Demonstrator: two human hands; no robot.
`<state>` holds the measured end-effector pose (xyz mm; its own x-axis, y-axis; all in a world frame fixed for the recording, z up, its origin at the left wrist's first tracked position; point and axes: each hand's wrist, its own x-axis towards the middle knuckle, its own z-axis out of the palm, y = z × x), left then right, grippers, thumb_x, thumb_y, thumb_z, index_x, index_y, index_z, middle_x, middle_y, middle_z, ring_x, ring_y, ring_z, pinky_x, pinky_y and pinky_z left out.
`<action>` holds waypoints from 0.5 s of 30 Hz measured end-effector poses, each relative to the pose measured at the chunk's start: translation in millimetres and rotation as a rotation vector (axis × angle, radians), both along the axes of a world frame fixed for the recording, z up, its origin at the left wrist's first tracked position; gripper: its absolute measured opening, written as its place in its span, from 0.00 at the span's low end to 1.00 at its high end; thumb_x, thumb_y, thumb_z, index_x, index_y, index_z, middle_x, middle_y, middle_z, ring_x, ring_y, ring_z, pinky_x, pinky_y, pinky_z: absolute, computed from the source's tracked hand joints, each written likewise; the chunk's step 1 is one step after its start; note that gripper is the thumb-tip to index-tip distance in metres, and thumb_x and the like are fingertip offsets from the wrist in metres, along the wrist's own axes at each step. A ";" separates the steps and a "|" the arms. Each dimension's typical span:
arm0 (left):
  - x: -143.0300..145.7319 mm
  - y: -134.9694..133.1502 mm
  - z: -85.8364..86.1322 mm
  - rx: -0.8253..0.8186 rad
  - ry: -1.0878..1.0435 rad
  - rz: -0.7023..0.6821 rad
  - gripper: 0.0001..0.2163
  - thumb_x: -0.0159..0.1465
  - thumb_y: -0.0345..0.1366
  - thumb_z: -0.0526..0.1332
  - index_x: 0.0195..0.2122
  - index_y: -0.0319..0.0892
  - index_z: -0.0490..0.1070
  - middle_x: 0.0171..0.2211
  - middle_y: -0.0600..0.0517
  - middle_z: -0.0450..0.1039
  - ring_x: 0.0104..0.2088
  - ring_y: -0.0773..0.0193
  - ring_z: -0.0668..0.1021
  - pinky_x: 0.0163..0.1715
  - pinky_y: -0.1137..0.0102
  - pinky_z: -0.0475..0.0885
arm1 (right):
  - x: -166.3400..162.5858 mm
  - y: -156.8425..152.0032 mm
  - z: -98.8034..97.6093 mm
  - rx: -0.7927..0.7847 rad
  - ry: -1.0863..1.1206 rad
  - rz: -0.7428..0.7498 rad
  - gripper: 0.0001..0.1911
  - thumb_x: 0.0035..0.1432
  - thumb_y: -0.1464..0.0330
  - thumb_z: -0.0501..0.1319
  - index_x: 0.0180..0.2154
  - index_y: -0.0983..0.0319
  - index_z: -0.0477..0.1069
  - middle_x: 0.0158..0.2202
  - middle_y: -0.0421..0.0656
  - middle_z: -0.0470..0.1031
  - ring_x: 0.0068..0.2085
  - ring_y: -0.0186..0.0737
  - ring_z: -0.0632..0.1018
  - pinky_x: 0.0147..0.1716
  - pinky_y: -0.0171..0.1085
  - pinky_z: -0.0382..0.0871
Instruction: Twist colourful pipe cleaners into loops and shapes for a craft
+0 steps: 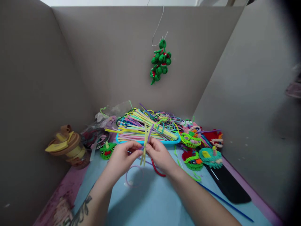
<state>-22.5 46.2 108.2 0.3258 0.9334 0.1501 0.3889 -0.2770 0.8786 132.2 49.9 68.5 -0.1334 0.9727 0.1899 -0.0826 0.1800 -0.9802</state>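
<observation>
Overhead, green ornament [160,61] hangs; blue tabletop [150,201], grey cardboard walls [35,78].

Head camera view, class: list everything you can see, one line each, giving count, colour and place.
Pipe cleaners: many, mixed colours, piled on tray at back.
Tray: one, blue, under the pile.
Held stems: a few, yellow and purple, between both hands.
Hanging ornament: one, green with red, on wire hook at back wall.
Finished figures: several, multicoloured, right of tray.
Frog figure: one, green, left of tray.
Jar: one, brown and yellow, far left.
Black strip: one, right side.
Left hand: pinching stems.
Right hand: pinching stems.
</observation>
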 end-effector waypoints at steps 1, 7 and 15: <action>-1.2 -0.1 0.5 0.058 0.048 0.021 0.05 0.56 0.34 0.61 0.32 0.40 0.74 0.30 0.50 0.77 0.31 0.62 0.76 0.34 0.70 0.69 | 0.3 -0.1 1.7 -0.019 0.021 0.009 0.08 0.54 0.63 0.58 0.32 0.62 0.67 0.30 0.39 0.70 0.34 0.36 0.70 0.35 0.35 0.66; -0.4 0.2 -4.2 0.299 0.235 0.117 0.06 0.58 0.35 0.59 0.29 0.42 0.74 0.28 0.52 0.76 0.30 0.64 0.75 0.32 0.72 0.66 | -3.7 -3.0 5.8 -0.088 0.162 0.046 0.11 0.49 0.62 0.63 0.33 0.61 0.67 0.31 0.39 0.71 0.34 0.37 0.73 0.36 0.37 0.68; -2.0 2.4 -5.2 0.342 0.279 0.058 0.06 0.60 0.34 0.58 0.30 0.42 0.74 0.29 0.52 0.75 0.31 0.64 0.74 0.33 0.72 0.65 | -1.9 -1.0 3.2 -0.125 0.213 0.043 0.15 0.46 0.60 0.66 0.32 0.61 0.66 0.26 0.36 0.68 0.27 0.33 0.71 0.27 0.34 0.68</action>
